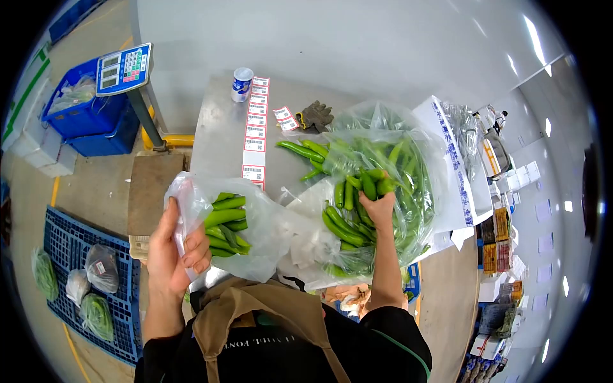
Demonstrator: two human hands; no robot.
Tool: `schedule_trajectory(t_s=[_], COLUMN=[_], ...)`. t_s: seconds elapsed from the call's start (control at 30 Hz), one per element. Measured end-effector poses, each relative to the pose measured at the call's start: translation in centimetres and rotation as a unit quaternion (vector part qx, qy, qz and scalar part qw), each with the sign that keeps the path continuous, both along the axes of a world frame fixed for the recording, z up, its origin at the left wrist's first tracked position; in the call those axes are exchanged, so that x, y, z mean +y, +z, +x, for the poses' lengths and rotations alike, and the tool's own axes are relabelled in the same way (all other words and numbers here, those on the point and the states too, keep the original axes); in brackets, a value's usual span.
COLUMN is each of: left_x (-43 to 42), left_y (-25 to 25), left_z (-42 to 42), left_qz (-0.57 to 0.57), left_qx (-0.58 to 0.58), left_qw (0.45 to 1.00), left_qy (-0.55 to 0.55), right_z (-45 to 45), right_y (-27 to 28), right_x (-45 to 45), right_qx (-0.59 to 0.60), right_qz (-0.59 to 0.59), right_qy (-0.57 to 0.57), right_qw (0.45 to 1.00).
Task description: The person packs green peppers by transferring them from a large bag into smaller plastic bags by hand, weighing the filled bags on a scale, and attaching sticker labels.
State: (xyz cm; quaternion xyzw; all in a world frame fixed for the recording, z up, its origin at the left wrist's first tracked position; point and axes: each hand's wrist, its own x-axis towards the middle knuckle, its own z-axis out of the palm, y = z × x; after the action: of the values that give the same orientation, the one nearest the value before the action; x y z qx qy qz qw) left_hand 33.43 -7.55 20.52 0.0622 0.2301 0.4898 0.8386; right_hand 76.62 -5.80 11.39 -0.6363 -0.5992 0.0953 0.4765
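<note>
My left hand (184,246) is closed on the gathered edge of a clear plastic bag (262,220), whose mouth faces right. Several long green peppers (227,220) lie inside it. Over at the right, my right hand (378,207) has its fingers wrapped round some green peppers (370,184) at the opening of a large clear bag (421,191) full of peppers. More loose peppers (300,150) lie on the metal table (217,121) beside the large bag's left side.
A label strip (255,118), a blue and white can (242,84) and dark gloves (315,117) are on the table. A scale display (124,69) stands at the left, near blue crates (89,115). Bagged vegetables rest on a blue pallet (60,255).
</note>
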Motion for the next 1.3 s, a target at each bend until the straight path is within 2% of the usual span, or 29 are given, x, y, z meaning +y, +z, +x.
schedule_trajectory(t_s=[0.07, 0.17, 0.2, 0.3, 0.43, 0.5, 0.57, 0.63, 0.7, 0.73, 0.77, 0.8, 0.83, 0.9, 0.93, 1.0, 1.03, 1.07, 1.1, 1.13, 1.17, 1.23, 1.3], left_x=[0.2, 0.3, 0.4, 0.5, 0.6, 0.5, 0.0, -0.5, -1.5, -2.1, -2.7, -3.2, -3.4, -3.2, -3.2, -3.5, -3.4, -3.3, -3.3, -3.2, -3.1, -2.5, -2.1], left_y=[-0.5, -0.5, -0.5, 0.7, -0.1, -0.1, 1.3, 1.9, 1.5, 1.4, 1.9, 2.3, 2.5, 1.2, 0.6, -0.4, -0.5, -0.6, -0.7, -0.8, -0.9, -1.2, -1.4], left_z=[0.0, 0.2, 0.2, 0.8, 0.2, -0.3, -0.4, -1.0, -2.3, -2.9, -3.3, -3.4, -3.5, -4.1, -4.4, -4.8, -4.7, -4.6, -4.6, -4.4, -4.2, -3.9, -3.7], left_qz=[0.001, -0.004, -0.006, 0.002, -0.015, 0.001, -0.017, -0.023, -0.013, 0.041, 0.039, 0.068, 0.069, 0.014, 0.031, 0.057, 0.06, 0.063, 0.065, 0.061, 0.059, 0.059, 0.058], left_qx=[-0.017, -0.02, -0.018, 0.011, 0.004, -0.006, 0.034, 0.043, 0.025, -0.012, -0.049, -0.037, -0.032, -0.018, -0.035, -0.066, -0.074, -0.082, -0.088, -0.089, -0.091, -0.094, -0.093], left_qw=[1.0, 1.0, 1.0, 1.0, 0.999, 0.999, 0.999, 0.999, 1.0, 0.999, 0.998, 0.997, 0.996, 0.999, 0.998, 0.996, 0.995, 0.995, 0.994, 0.994, 0.994, 0.994, 0.994], left_qy=[-0.005, -0.009, -0.01, -0.007, -0.031, -0.048, -0.014, -0.001, -0.011, -0.004, 0.017, 0.02, 0.037, 0.046, 0.039, 0.029, 0.023, 0.017, 0.013, 0.007, 0.002, -0.003, -0.009], right_z=[0.6, -1.3, -1.0, -3.7, -9.0, -13.0, -16.8, -19.3, -22.7, -24.5, -26.0, -27.7, -28.3, -26.6, -26.0, -21.3, -19.2, -17.0, -15.2, -11.2, -8.0, -3.8, -1.8], right_y=[0.4, 3.4, 4.0, 6.5, 8.8, 9.1, 8.7, 6.6, 6.7, 4.1, 2.7, 0.9, -0.8, -3.4, 0.9, 2.4, 2.9, 1.6, 1.6, -3.2, -5.2, -6.6, -6.9], right_x=[-0.8, -1.2, -0.8, -0.5, 0.8, 1.3, 1.4, 1.4, 2.0, 1.6, 1.7, 1.0, 0.1, -0.6, -0.3, 1.0, 1.8, 3.2, 4.8, 7.5, 8.6, 10.4, 11.7], right_qx=[0.033, 0.187, 0.155, 0.344, 0.397, 0.407, 0.389, 0.442, 0.198, 0.123, 0.02, -0.197, -0.405, -0.298, -0.178, 0.086, 0.218, 0.298, 0.063, -0.198, -0.351, -0.424, -0.445], right_qz=[0.027, 0.116, 0.149, 0.198, 0.248, 0.244, 0.243, 0.041, -0.042, -0.051, -0.121, -0.119, -0.118, -0.184, -0.204, -0.301, -0.34, -0.275, -0.241, -0.094, -0.146, -0.126, -0.138], right_qy=[-0.006, 0.069, 0.128, 0.166, 0.285, 0.338, 0.386, 0.466, 0.529, 0.502, 0.514, 0.478, 0.42, 0.539, 0.588, 0.575, 0.553, 0.443, 0.286, 0.203, 0.086, 0.013, 0.018], right_qw=[0.999, 0.973, 0.968, 0.903, 0.837, 0.813, 0.8, 0.765, 0.824, 0.855, 0.849, 0.848, 0.804, 0.766, 0.762, 0.756, 0.729, 0.8, 0.925, 0.954, 0.921, 0.897, 0.885])
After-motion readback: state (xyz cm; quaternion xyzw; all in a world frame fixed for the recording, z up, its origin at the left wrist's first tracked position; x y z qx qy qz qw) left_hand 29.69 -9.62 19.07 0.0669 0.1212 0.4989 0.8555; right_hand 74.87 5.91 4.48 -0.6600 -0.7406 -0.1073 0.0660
